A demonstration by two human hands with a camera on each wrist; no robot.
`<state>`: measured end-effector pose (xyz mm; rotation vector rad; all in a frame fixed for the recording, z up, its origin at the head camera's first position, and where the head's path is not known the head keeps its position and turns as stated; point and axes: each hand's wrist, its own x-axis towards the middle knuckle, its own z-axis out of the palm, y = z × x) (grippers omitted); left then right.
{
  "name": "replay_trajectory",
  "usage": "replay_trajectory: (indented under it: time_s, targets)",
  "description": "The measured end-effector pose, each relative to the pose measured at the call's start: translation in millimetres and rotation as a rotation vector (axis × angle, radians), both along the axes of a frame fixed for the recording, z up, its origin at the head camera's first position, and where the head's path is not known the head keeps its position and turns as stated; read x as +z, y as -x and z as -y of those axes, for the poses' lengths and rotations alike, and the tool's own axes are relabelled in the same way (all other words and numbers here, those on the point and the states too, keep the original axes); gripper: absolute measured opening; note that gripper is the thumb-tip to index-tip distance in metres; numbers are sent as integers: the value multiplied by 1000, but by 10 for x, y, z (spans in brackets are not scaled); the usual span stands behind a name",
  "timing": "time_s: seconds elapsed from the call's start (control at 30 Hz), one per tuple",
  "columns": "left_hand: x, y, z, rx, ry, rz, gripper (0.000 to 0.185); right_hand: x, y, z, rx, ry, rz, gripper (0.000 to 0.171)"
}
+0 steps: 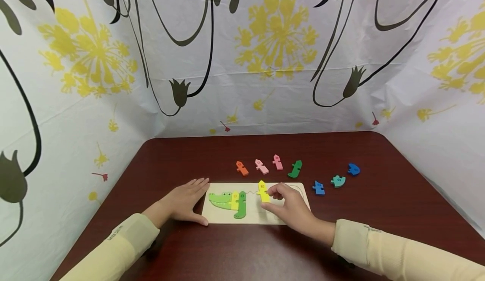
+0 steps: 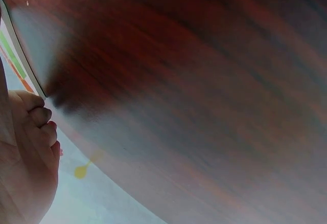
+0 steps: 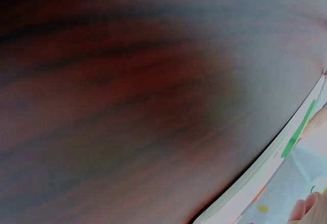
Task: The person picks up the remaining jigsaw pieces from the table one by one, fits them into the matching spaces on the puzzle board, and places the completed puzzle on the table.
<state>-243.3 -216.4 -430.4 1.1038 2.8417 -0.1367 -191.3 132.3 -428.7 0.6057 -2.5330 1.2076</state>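
Observation:
A pale wooden puzzle board (image 1: 259, 218) lies on the table. On its left part sit a light green crocodile head (image 1: 219, 200), a yellow piece and a darker green leg piece (image 1: 241, 207), side by side. My right hand (image 1: 293, 207) pinches another yellow puzzle piece (image 1: 263, 192) between thumb and fingers, over the middle of the board, just right of the green leg piece. At the board's left edge rests my left hand (image 1: 187, 201), fingers extended and thumb spread toward the near corner. The left wrist view catches its fingers (image 2: 38, 114) by the board's edge.
Behind the board lie an orange piece (image 1: 241, 168), two pink pieces (image 1: 261, 166) and a green piece (image 1: 295, 169). Right of it are a blue piece (image 1: 319, 188), a teal piece (image 1: 338, 181) and a darker blue one (image 1: 353, 169). Patterned white cloth (image 1: 227, 79) surrounds the dark table (image 1: 227, 251).

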Motion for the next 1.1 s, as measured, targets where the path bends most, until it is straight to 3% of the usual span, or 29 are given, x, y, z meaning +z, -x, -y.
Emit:
replay_trajectory:
  time_s: [0.6, 0.9, 1.1]
  targets:
    - [2, -26, -27, -3, -4, -8, 120, -48, 69, 169, -27, -1, 105, 27]
    - [-25, -6, -10, -11, 17, -51, 120, -63, 95, 270, -8, -4, 155, 27]
    - [-19, -18, -14, 3, 25, -30, 121, -102, 103, 302, 2, -18, 181, 26]
